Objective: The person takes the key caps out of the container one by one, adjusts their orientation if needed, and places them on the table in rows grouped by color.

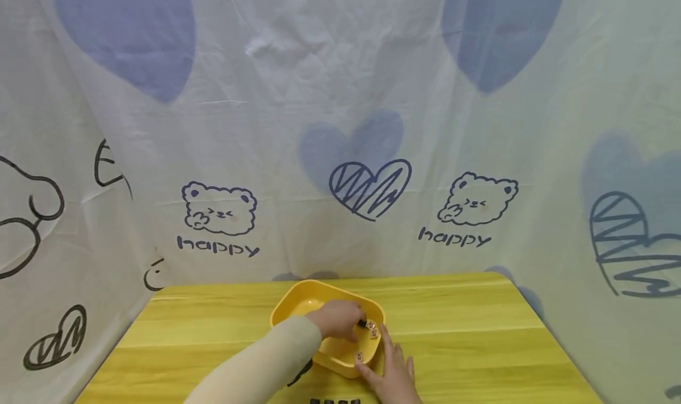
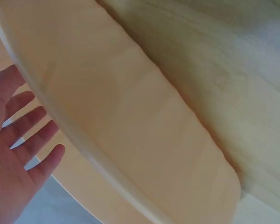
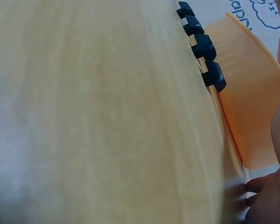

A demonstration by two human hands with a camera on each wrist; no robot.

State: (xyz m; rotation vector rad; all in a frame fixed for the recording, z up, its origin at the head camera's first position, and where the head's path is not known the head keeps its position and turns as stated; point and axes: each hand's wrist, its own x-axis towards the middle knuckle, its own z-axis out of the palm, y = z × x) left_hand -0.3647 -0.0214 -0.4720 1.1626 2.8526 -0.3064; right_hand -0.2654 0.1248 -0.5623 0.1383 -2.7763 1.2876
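Note:
In the head view a yellow plastic bin (image 1: pixel 298 291) stands on the wooden table. My left hand (image 1: pixel 337 320) reaches inside it, fingers over the right part. Close to its fingertips lie a small black piece (image 1: pixel 363 323) and small pale printed tiles (image 1: pixel 374 333). Another tile (image 1: pixel 359 356) lies at the near inner wall. In the left wrist view the left hand (image 2: pixel 18 140) shows spread fingers behind the bin's rim (image 2: pixel 88 149). My right hand (image 1: pixel 393 377) touches the bin's near right corner, thumb at the rim, other fingers extended along the outside.
Several black notched pieces (image 3: pixel 205 47) stand in a row on the table (image 3: pixel 107 116) in front of the bin; their tops show at the head view's bottom edge. A printed white curtain (image 1: pixel 298 232) hangs behind and on both sides of the table.

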